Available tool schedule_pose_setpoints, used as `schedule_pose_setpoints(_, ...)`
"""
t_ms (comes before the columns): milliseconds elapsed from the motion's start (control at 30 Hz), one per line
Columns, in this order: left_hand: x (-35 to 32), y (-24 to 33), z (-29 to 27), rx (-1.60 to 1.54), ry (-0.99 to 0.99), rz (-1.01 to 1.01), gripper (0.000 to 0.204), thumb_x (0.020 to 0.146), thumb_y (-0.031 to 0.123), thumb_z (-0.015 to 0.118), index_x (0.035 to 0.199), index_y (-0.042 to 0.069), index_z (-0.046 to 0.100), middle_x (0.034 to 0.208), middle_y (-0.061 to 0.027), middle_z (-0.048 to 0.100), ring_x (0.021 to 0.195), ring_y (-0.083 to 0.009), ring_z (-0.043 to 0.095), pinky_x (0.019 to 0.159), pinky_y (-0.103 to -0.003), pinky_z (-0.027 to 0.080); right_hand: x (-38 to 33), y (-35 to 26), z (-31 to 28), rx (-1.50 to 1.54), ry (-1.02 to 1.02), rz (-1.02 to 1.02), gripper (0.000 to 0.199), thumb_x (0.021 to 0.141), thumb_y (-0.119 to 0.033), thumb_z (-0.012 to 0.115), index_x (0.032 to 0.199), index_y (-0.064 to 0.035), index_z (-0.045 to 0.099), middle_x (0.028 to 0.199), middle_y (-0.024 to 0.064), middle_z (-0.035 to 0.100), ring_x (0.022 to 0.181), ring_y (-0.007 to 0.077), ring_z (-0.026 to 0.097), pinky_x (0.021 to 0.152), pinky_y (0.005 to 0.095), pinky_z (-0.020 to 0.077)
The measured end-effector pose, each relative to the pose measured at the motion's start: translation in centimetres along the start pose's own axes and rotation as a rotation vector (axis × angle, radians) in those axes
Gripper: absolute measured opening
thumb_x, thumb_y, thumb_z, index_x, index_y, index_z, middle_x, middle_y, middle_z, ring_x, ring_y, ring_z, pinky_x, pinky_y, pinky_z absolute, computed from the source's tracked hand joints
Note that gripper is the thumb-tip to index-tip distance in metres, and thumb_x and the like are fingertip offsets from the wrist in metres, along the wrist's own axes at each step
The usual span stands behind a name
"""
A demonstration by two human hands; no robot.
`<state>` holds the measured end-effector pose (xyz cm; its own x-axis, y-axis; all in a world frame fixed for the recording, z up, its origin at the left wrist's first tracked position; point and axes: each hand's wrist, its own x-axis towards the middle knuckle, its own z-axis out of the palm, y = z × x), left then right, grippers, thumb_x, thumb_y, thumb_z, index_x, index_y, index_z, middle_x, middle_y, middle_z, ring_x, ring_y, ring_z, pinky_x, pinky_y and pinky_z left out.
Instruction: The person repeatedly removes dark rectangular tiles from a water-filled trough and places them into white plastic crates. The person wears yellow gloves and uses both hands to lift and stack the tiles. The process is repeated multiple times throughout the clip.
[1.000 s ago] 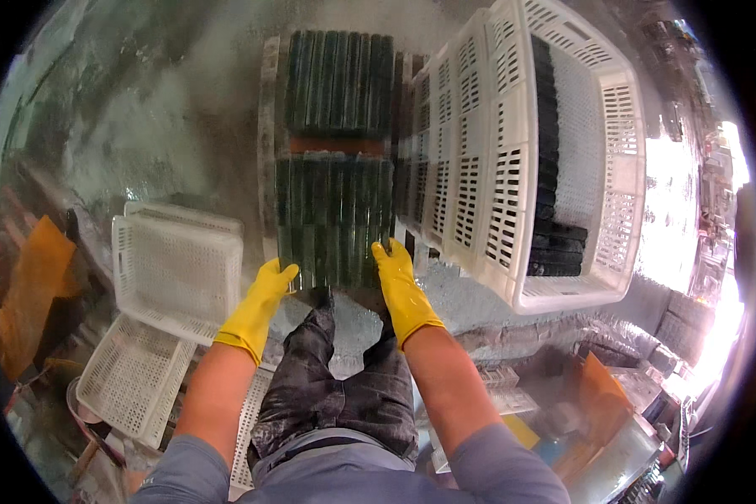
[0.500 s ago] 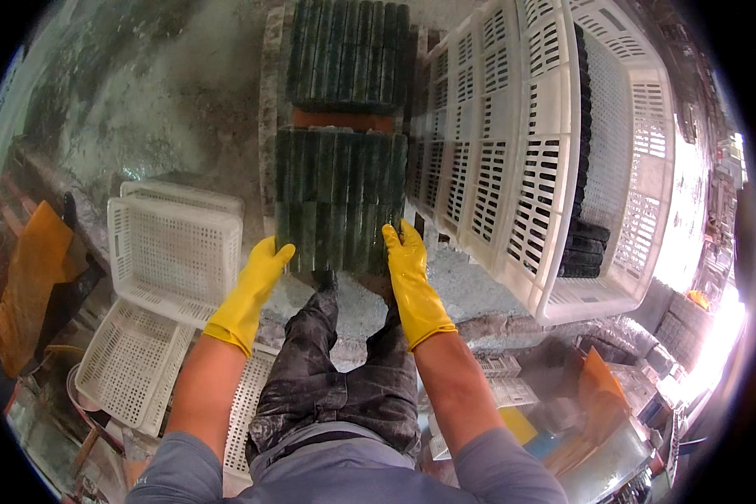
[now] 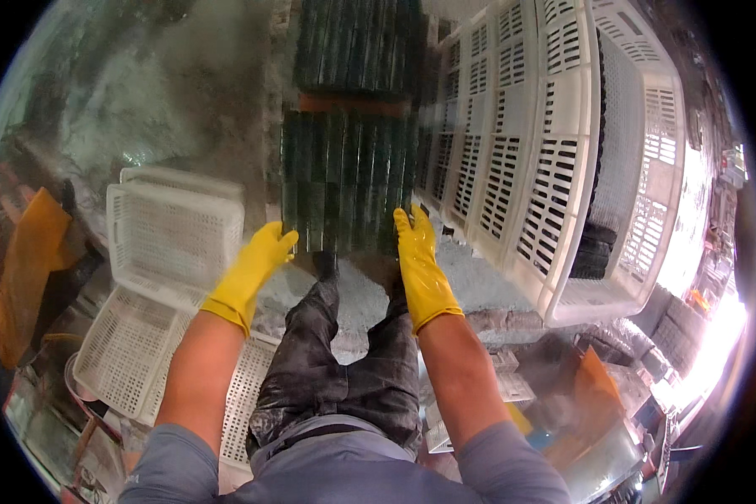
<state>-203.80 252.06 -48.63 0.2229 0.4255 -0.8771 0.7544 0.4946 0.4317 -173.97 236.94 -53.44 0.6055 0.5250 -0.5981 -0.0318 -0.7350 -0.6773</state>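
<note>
Both my hands wear yellow rubber gloves. My left hand (image 3: pixel 250 273) grips the near left corner of a block of dark green rod-like pieces (image 3: pixel 349 181) packed side by side. My right hand (image 3: pixel 420 265) presses flat against the block's near right edge, fingers pointing up. A second block of the same dark green pieces (image 3: pixel 357 42) lies farther away, with a brown strip (image 3: pixel 353 104) between the two. My legs in dark wet trousers stand just below the near block.
A large white slotted plastic crate (image 3: pixel 563 151) lies tipped on its side to the right, with dark pieces inside. Smaller white mesh baskets (image 3: pixel 168 231) are stacked at the left. An orange object (image 3: pixel 25 260) sits at the far left. The floor is wet.
The view has drawn closer to the green block. Both hands have stayed at its near corners, the left hand now closing on the corner.
</note>
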Motion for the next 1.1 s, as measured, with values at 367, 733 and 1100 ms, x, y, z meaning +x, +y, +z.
schedule_pose_setpoints(367, -0.2, -2.2, 1.1, -0.200, 0.094, 0.104, 0.032, 0.103, 0.024, 0.067, 0.120, -0.003, 0.066, 0.104, -0.0126, 0.072, 0.086, -0.0204, 0.070, 0.074, -0.035, 0.058, -1.0, -2.3, -1.2, -0.167, -0.013, -0.077, 0.049, 0.100, -0.038, 0.069, 0.135, -0.0045, 0.065, 0.120, 0.0201, 0.074, 0.109, 0.0351, 0.071, 0.095, 0.0411, 0.0538)
schedule_pose_setpoints(733, 4.4, -2.9, 1.3, -0.098, 0.339, 0.168, 0.074, 0.092, 0.037, 0.080, 0.145, -0.006, 0.053, 0.139, -0.0242, 0.063, 0.130, -0.0331, 0.061, 0.108, -0.041, 0.048, 0.5, 1.8, -2.4, -0.024, -0.040, 0.127, 0.071, 0.094, -0.041, 0.071, 0.151, -0.0039, 0.051, 0.140, 0.0254, 0.064, 0.124, 0.0377, 0.066, 0.103, 0.0423, 0.0512)
schedule_pose_setpoints(1100, 4.9, -5.5, 0.6, -0.089, 0.354, 0.152, 0.075, 0.092, 0.030, 0.079, 0.149, -0.008, 0.049, 0.143, -0.0254, 0.061, 0.132, -0.0325, 0.061, 0.109, -0.041, 0.048, -3.9, -1.1, -3.5, -0.016, -0.039, 0.118, 0.072, 0.095, -0.033, 0.070, 0.153, 0.0019, 0.047, 0.145, 0.0269, 0.060, 0.134, 0.0350, 0.060, 0.108, 0.0387, 0.0476)
